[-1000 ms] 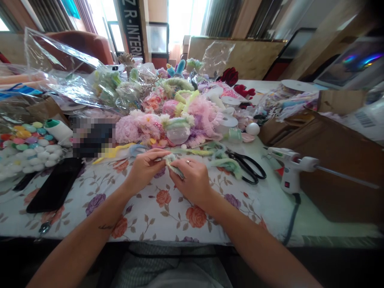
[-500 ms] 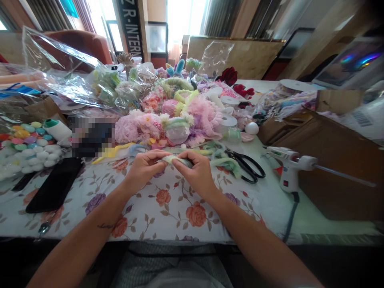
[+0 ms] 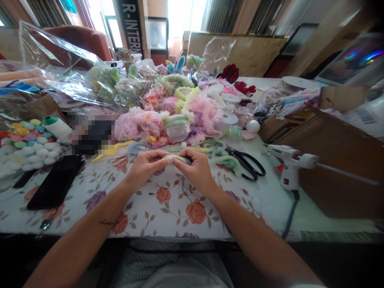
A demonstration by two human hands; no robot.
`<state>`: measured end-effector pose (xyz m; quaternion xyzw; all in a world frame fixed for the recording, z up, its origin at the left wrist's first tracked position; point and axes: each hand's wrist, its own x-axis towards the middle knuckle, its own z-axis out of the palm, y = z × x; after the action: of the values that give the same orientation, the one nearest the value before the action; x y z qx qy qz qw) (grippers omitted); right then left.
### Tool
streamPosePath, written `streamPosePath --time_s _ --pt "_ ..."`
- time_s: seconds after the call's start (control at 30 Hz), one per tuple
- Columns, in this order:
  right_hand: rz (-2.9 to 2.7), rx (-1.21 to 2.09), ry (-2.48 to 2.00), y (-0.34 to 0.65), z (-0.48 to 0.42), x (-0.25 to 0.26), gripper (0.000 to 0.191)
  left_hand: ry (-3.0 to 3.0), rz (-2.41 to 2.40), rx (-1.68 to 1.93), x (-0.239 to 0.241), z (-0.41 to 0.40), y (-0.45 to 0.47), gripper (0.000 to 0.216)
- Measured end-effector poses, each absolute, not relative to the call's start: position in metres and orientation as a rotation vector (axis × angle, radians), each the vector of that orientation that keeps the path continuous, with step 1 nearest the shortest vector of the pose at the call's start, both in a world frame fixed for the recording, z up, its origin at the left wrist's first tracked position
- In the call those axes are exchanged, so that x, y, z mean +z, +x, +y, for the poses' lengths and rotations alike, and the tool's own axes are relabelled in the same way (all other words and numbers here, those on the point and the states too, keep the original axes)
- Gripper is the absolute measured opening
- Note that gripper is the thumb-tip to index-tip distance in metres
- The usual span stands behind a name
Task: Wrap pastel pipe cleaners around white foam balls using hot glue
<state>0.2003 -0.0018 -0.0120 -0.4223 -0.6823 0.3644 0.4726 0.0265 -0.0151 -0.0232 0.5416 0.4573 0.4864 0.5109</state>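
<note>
A: What did the hands hold?
B: The left hand and right hand were nearly closed, thumbs and fingers pinching a small pale green yarn piece between them, over the flowered cloth on the desk.

A: Which containers were shown?
B: At right, a brown cardboard box, its inside hidden. Behind it lay a clear bag with pastel strands in it. At upper left, a large clear bag lay near pale green fluffy pieces; whether it enclosed them could not be told.

A: And beside these?
B: At far left, white and coloured balls were heaped near a black phone. Right of the hands lay scissors touching green yarn strands, with a glue gun between the scissors and the box.
</note>
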Motion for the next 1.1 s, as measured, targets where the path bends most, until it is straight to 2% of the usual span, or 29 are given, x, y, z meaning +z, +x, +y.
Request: streamPosePath --time_s 0.57,0.63,0.7,0.8,0.83,1.1 --pt "-1.643 0.994 -1.026 0.201 0.003 -0.018 0.023 1.005 1.015 1.169 -0.021 -0.014 0.028 0.020" --pt "-1.640 0.898 -1.013 0.201 0.003 -0.019 0.020 0.944 1.007 1.190 -0.020 -0.013 0.028 0.020" --pt "-1.684 0.664 -0.977 0.201 0.002 -0.019 0.017 0.896 0.994 1.217 -0.020 -0.013 0.028 0.021" --pt "-1.791 0.275 -0.880 0.200 0.001 -0.020 0.002 0.871 0.977 1.255 -0.020 -0.012 0.028 0.022" --pt "-1.821 0.206 -0.848 0.199 0.001 -0.020 0.005 0.877 0.975 1.261 -0.020 -0.012 0.028 0.022" --pt "-1.845 0.292 -0.827 0.196 0.001 -0.026 0.008 1.084 1.026 1.264 -0.023 -0.014 0.029 0.025"
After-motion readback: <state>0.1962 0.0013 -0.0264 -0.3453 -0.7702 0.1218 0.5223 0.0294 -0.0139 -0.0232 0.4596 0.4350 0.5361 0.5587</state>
